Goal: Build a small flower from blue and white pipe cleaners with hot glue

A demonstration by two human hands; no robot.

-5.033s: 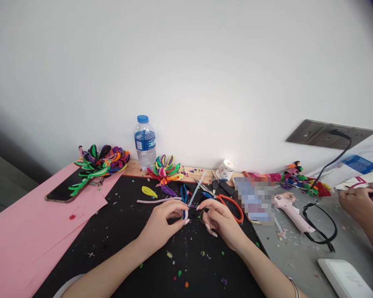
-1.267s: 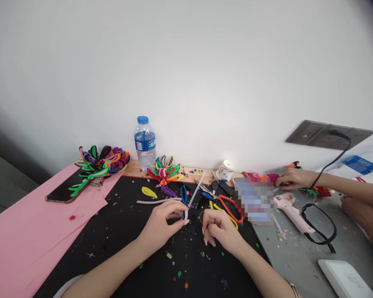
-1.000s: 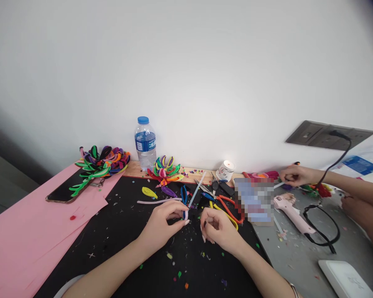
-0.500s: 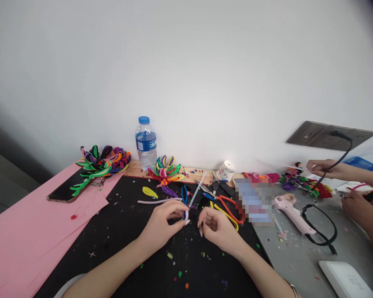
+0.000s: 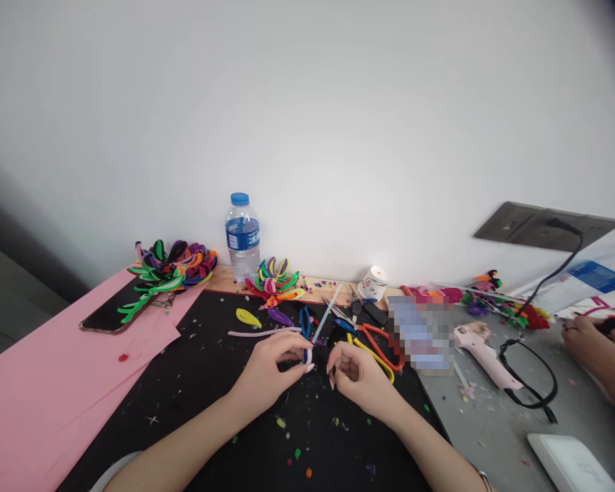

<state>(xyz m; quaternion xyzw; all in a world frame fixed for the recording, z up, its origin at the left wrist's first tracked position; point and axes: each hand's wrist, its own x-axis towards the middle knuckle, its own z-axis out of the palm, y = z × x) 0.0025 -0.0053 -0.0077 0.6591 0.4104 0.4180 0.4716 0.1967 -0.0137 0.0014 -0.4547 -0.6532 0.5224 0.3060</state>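
Observation:
My left hand (image 5: 277, 362) pinches a small looped pipe cleaner (image 5: 308, 356), pale lilac with dark blue inside, between thumb and fingers. Just to its right, my right hand (image 5: 356, 372) has its fingers curled against the thumb. A tiny dark spot shows at those fingertips; I cannot tell what it is. Beyond the hands lie a yellow pipe cleaner loop (image 5: 248, 317), a purple loop (image 5: 280, 316), a blue loop (image 5: 305, 321) and a straight lilac pipe cleaner (image 5: 256, 333). A translucent glue stick (image 5: 326, 314) slants behind my left fingertips.
A water bottle (image 5: 242, 239) stands by the wall, with pipe cleaner flowers (image 5: 177, 266) at left. Scissors (image 5: 338, 316), orange pliers-like handles (image 5: 382, 345), a paper cup (image 5: 373, 283) and a pink glue gun (image 5: 486, 359) lie rightward. Another person's hand (image 5: 597, 348) works at far right.
My two hands stay in nearly the same pose. At far right, one of the other person's hands has left the view. The whole scene shifts very slightly.

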